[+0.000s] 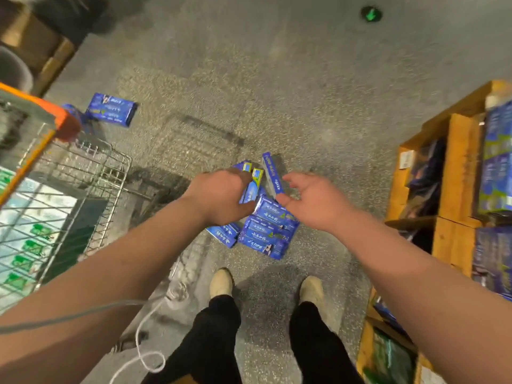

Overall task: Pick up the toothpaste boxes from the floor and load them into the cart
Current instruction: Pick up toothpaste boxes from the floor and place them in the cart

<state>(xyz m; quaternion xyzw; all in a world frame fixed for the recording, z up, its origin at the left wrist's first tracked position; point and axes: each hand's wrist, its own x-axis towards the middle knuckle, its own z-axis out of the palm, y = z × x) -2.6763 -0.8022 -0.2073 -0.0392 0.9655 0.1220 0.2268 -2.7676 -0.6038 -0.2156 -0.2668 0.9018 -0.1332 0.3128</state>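
Several blue toothpaste boxes lie in a loose pile on the speckled floor just ahead of my feet. My left hand reaches over the pile's left side, fingers curled down onto a box; whether it grips it I cannot tell. My right hand hovers over the pile's right side, fingers relaxed and spread, holding nothing. One narrow box stands on edge between the hands. Another blue box lies apart at the far left. The wire cart with an orange handle stands at my left.
Wooden shelving stacked with blue boxes runs along the right. Green-and-white packs lie inside the cart. A white cord loops on the floor near my left foot. A green floor marker sits far ahead.
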